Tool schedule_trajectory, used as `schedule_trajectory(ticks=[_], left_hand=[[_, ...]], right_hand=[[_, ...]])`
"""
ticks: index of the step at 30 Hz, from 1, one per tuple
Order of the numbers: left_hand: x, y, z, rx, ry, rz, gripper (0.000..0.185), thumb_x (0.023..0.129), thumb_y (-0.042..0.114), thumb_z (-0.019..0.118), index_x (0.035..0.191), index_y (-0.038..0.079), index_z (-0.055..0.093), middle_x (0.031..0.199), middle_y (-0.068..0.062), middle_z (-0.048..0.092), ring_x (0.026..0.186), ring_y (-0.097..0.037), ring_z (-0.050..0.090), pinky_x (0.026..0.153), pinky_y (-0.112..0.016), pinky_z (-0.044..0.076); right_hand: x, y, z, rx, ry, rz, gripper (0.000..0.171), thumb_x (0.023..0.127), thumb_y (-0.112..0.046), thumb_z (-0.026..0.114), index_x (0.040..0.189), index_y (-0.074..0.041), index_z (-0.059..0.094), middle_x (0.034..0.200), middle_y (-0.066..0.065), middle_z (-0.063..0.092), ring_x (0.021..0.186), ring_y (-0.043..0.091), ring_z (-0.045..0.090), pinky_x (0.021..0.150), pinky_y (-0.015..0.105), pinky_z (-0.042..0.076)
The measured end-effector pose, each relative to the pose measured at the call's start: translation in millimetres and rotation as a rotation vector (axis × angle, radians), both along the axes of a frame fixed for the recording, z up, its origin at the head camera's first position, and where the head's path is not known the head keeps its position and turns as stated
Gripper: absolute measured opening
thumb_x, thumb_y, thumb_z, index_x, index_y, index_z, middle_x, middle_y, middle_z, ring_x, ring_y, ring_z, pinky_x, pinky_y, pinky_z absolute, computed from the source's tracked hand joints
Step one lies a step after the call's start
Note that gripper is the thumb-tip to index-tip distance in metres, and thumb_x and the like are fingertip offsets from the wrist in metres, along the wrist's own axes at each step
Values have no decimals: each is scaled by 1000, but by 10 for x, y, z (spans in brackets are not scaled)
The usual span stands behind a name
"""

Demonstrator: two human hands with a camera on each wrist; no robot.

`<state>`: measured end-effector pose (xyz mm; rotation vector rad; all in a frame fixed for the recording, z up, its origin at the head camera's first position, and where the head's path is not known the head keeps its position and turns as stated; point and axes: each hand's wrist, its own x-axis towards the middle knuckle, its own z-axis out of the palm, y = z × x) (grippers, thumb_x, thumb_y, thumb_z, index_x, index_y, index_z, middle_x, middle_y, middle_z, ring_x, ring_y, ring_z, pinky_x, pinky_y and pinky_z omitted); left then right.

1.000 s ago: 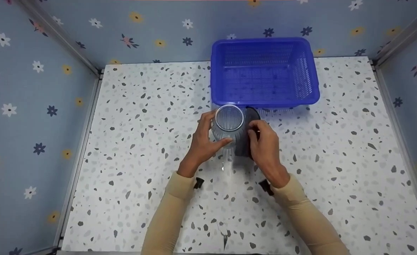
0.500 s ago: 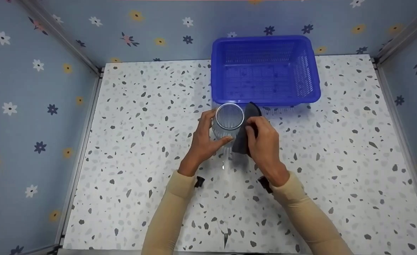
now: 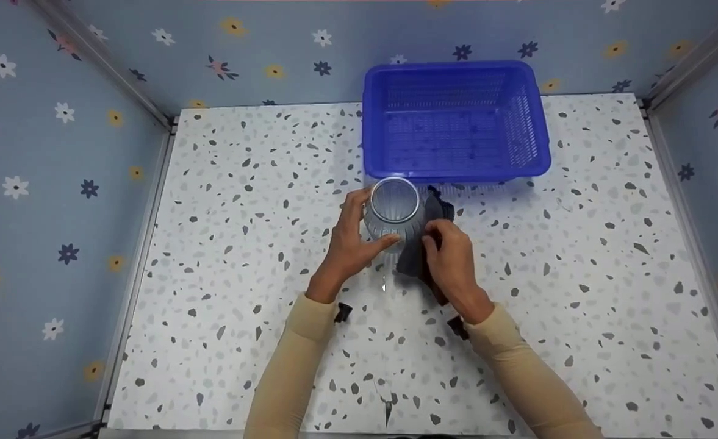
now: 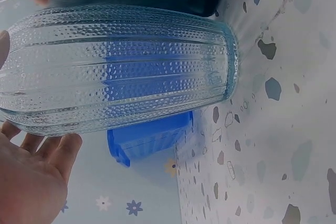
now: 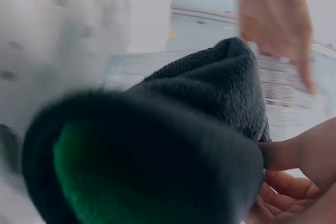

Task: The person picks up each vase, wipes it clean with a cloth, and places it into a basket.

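Note:
A clear glass vase (image 3: 385,228) with ribs and a bumpy texture stands upright on the tabletop. My left hand (image 3: 349,244) grips its upper body, fingers round the far-left side and thumb across the front. Against the vase's right side lies a folded dark grey fluffy cloth (image 3: 412,261), pinched between the thumb and fingers of my right hand (image 3: 453,259). A green underside of the cloth (image 5: 100,182) shows in the right wrist view. From the left wrist, the vase (image 4: 126,72) appears sideways, with the cloth blurred along its upper edge.
Just beyond the vase stands a blue plastic basket (image 3: 456,178) with perforated sides, close to the back wall. Flower-patterned panels (image 3: 66,201) enclose the speckled white tabletop (image 3: 243,244) at the back and both sides.
My right hand moves the cloth slightly away from me along the vase's side, then back toward me. The left hand and vase stay almost still.

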<state>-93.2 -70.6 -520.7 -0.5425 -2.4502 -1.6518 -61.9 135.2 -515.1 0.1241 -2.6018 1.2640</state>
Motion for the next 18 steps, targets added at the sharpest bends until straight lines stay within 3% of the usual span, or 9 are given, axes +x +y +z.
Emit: schedule_trajectory(ticks=[4, 8, 13, 18], left_hand=[[-1, 5, 11, -8, -5, -1, 88, 84, 28, 92, 154, 6, 43, 153, -14, 47, 141, -26, 50, 111, -44, 49], [-9, 8, 5, -15, -3, -2, 90, 83, 28, 92, 154, 4, 42, 153, -15, 47, 141, -27, 50, 111, -43, 49], [7, 16, 7, -22, -7, 15, 89, 84, 30, 92, 154, 6, 42, 152, -14, 47, 140, -28, 51, 112, -45, 48], [32, 66, -7, -55, 39, 93, 88, 83, 36, 92, 151, 7, 44, 151, -12, 49, 138, -26, 53, 106, -52, 50]], right_hand=[[-30, 8, -210, 10, -77, 14, 12, 94, 9, 69, 106, 6, 70, 104, 22, 73, 101, 40, 71, 89, 53, 56], [-49, 13, -291, 2, -100, 22, 10, 95, 8, 68, 105, 6, 69, 103, 22, 72, 99, 40, 70, 87, 53, 55], [-33, 25, -277, -45, -82, 39, 9, 97, 9, 67, 105, 5, 68, 102, 22, 71, 97, 38, 69, 86, 52, 54], [4, 21, -98, -135, 2, 38, 10, 98, 11, 65, 106, 6, 66, 101, 22, 69, 97, 35, 68, 84, 48, 54]])
